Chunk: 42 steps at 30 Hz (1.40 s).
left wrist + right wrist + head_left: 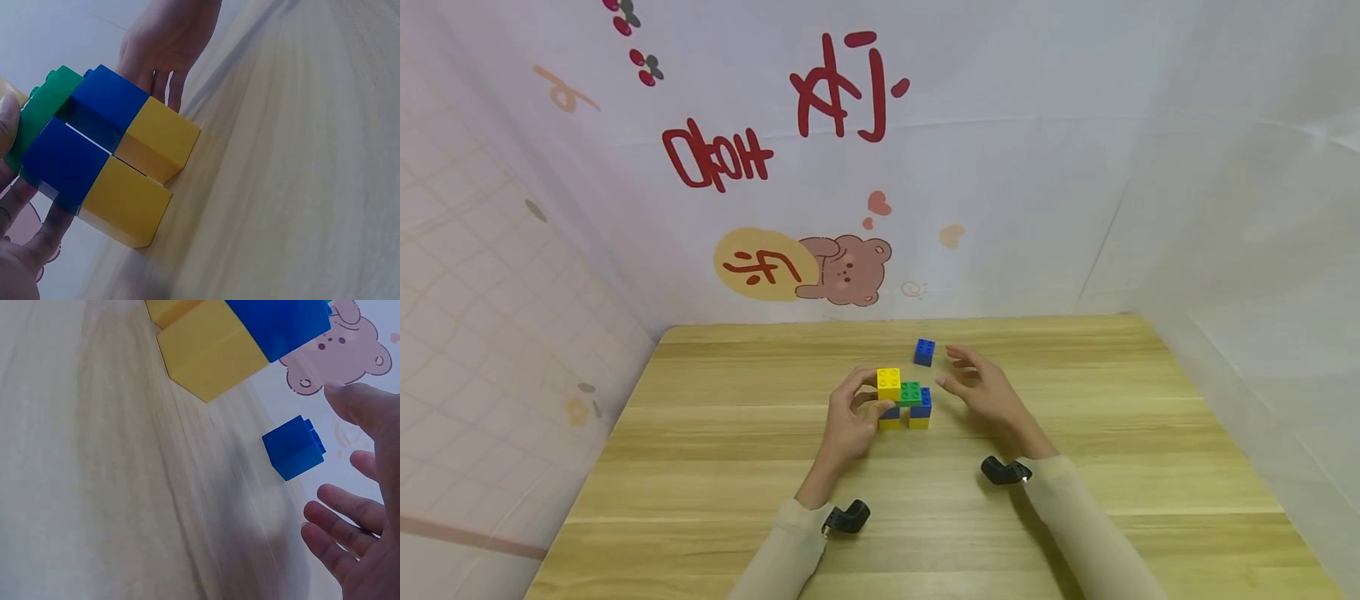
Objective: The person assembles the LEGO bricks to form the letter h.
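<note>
My left hand (850, 417) grips the left side of a small structure of toy building blocks, thumb in front and fingers behind. Two columns stand side by side, each with a yellow block (128, 200) below a blue block (65, 162). A green block (910, 392) bridges them, with another yellow block (889, 383) on top at the left. To the right, my right hand (985, 392) holds nothing, its fingers spread and slightly bent. Between that hand and the structure, further back, a loose blue block (294, 450) rests on the table, apart from both.
The wooden table (1112, 517) meets a white cloth backdrop (1037, 208) printed with a bear (850, 271) and red lettering. Cloth walls rise at both sides. A black wrist device (848, 517) sits at the left cuff, another (1006, 471) at the right.
</note>
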Available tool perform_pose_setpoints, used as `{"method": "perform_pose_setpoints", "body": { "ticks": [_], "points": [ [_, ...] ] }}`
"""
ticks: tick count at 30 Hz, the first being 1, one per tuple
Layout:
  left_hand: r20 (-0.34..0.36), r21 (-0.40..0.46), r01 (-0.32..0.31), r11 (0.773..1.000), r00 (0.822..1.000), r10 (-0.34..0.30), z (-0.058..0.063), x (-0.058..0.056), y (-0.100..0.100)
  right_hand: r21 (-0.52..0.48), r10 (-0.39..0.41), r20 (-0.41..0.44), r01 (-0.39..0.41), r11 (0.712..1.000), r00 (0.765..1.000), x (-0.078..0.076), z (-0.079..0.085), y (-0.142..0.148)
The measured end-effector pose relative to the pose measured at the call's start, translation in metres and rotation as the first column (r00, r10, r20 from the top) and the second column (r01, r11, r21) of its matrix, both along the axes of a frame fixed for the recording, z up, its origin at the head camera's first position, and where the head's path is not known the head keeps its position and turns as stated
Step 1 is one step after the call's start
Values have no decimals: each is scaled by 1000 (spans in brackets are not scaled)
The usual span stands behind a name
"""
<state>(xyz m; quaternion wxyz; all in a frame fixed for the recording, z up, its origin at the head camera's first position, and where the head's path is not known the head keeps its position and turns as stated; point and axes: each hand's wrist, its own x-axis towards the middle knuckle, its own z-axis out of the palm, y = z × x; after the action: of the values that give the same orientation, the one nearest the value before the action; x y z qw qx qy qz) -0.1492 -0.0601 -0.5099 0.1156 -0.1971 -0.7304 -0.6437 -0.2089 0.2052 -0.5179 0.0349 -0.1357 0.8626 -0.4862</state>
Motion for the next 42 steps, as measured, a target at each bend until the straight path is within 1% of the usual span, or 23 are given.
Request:
{"method": "perform_pose_setpoints", "body": {
  "ticks": [6, 15, 18, 25, 27, 34, 39, 42],
  "points": [
    [37, 21, 8, 1000, 999, -9, -4, -2, -1, 43, 0, 16, -1, 999, 1000, -9, 1, -5],
    [38, 35, 15, 999, 999, -16, -2, -1, 0, 58, -5, 29, 4, 998, 1000, -23, -7, -11],
    [49, 32, 15, 999, 999, -17, -2, -1, 0, 59, -26, 53, 23, 998, 998, -29, -10, -13],
    [64, 36, 16, 999, 998, -18, -1, -4, 2, 96, -48, 52, 43, 995, 998, -45, -12, -18],
    [61, 39, 15, 999, 998, -17, -1, -4, 2, 87, -58, 58, 52, 995, 997, -49, -12, -20],
    [56, 43, 15, 999, 998, -18, -1, -4, 1, 81, -103, 32, 100, 992, 994, -46, -12, -28],
    [58, 48, 20, 999, 998, -23, -1, -4, 1, 82, -149, 6, 148, 986, 989, -44, -12, -36],
    [59, 48, 23, 999, 998, -26, -2, -4, 0, 65, -177, -15, 178, 982, 984, -42, -15, -39]
  ]
}}
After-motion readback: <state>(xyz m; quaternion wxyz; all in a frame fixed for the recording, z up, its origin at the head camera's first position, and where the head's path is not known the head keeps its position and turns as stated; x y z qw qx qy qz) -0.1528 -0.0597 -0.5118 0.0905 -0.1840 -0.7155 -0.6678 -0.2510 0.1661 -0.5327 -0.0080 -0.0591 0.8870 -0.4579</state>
